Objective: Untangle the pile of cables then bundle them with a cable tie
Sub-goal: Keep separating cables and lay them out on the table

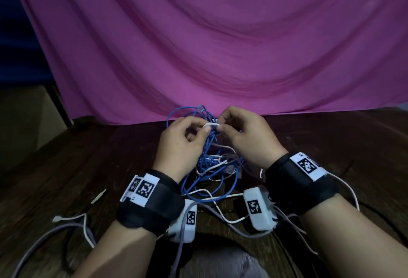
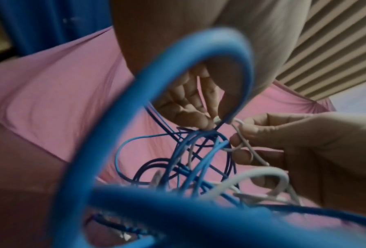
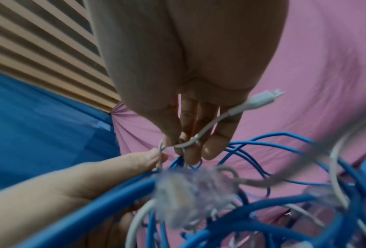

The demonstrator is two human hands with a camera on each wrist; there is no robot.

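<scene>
A pink cloth (image 1: 220,41) is hanging across the upper frame of the head view, its hem ending on a dark wooden table (image 1: 66,156) that is spreading over the lower half with bare wood lying open at the left and right of the picture. One tangled pile of cables (image 1: 212,163) is sitting at centre frame, made of blue cable (image 1: 187,112) loops too knotted to count and at least two white strands. Two hands are meeting above the pile's upper end, close together. The left hand (image 1: 178,143) is pinching a white cable (image 1: 210,125) between thumb and fingertips, and the right hand (image 1: 245,136) is pinching the same strand just to the right, so the tangle is hanging below and between both wrists. In the right wrist view one white plug (image 3: 264,97) is sticking out past the fingers (image 3: 211,147). One small pale strip (image 1: 99,196), too small to identify, is lying at lower left, well apart from the pile.
</scene>
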